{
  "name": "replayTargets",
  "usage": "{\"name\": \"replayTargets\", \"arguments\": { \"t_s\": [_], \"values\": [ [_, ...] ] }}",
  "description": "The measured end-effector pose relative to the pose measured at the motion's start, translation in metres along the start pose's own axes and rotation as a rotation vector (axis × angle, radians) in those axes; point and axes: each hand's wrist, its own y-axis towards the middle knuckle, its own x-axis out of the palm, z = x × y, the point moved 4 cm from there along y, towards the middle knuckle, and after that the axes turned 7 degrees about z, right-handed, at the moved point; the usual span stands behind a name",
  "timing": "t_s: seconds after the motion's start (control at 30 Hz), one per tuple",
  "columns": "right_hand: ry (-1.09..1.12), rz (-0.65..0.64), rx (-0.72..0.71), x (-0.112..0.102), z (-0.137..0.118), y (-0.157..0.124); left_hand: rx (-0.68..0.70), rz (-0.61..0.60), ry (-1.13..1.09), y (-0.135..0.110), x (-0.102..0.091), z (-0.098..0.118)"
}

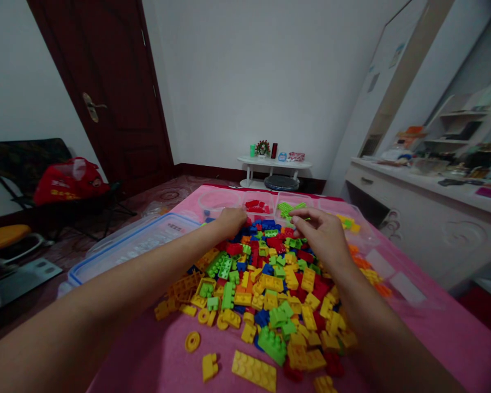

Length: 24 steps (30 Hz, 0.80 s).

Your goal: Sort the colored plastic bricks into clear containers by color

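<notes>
A heap of toy bricks [270, 295] in yellow, green, red and blue lies on a pink table [155, 360]. My left hand [230, 220] reaches to the far edge of the heap, fingers curled down onto blue and red bricks; what it holds is hidden. My right hand [321, 234] hovers over the far right of the heap, fingers pinched on a small green brick [295, 243]. Behind the hands stand clear tubs: one with red bricks [257, 206], one with green bricks [288, 208].
A clear lid with a blue rim [135, 248] lies at the table's left. More clear tubs hold yellow [347, 222] and orange bricks [372, 275] at the right. A white cabinet [425, 218] stands right, a dark door [114, 93] and a chair with a red bag [69, 180] left.
</notes>
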Motion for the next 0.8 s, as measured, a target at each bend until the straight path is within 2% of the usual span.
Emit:
{"name": "replayTargets", "arguments": {
  "t_s": [0.1, 0.2, 0.27, 0.33, 0.4, 0.47, 0.63, 0.73, 0.8],
  "values": [
    [-0.014, -0.032, -0.016, 0.005, 0.005, -0.001, -0.042, 0.046, -0.016, 0.002, 0.000, -0.004],
    [-0.072, -0.139, -0.057, 0.015, 0.013, -0.005, -0.082, 0.076, -0.266, 0.003, -0.013, -0.007],
    [-0.146, -0.192, -0.111, 0.021, 0.018, -0.006, -0.081, 0.042, -0.500, 0.001, -0.024, -0.003],
    [-0.215, -0.222, -0.167, 0.025, 0.020, -0.008, -0.051, -0.035, -0.599, -0.006, -0.033, 0.004],
    [-0.276, -0.265, -0.189, 0.027, 0.020, -0.009, -0.031, -0.108, -0.553, -0.016, -0.039, 0.013],
    [-0.363, -0.334, -0.191, 0.027, 0.018, -0.011, -0.048, -0.128, -0.453, -0.025, -0.044, 0.021],
    [-0.718, -0.542, -0.207, 0.028, 0.013, -0.022, -0.089, -0.110, -0.347, -0.037, -0.051, 0.037],
    [-0.898, -0.596, -0.209, 0.029, 0.013, -0.028, -0.091, -0.084, -0.360, -0.037, -0.053, 0.039],
    [-0.943, -0.612, -0.223, 0.031, 0.013, -0.031, -0.102, -0.042, -0.347, -0.036, -0.053, 0.036]
  ]
}}
